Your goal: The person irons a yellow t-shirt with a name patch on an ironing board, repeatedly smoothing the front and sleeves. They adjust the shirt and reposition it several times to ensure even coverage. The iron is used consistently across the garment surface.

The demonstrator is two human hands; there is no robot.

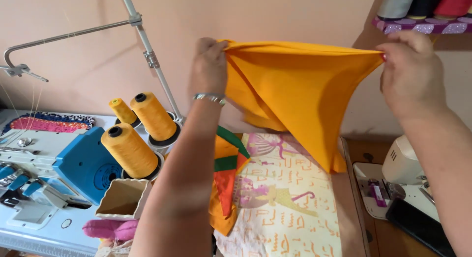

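Both hands hold the orange fabric (300, 80) stretched taut in the air above the patterned cloth (285, 203). The left hand (209, 65) is closed on the fabric's left top corner; the right hand (410, 70) pinches its right top corner. Three yellow thread cones (130, 149) stand left of the patterned cloth, beside the blue-and-white sewing machine (54, 173).

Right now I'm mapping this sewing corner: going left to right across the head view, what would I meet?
Blue-and-white serger → yellow thread cones → left hand → orange fabric → right hand.
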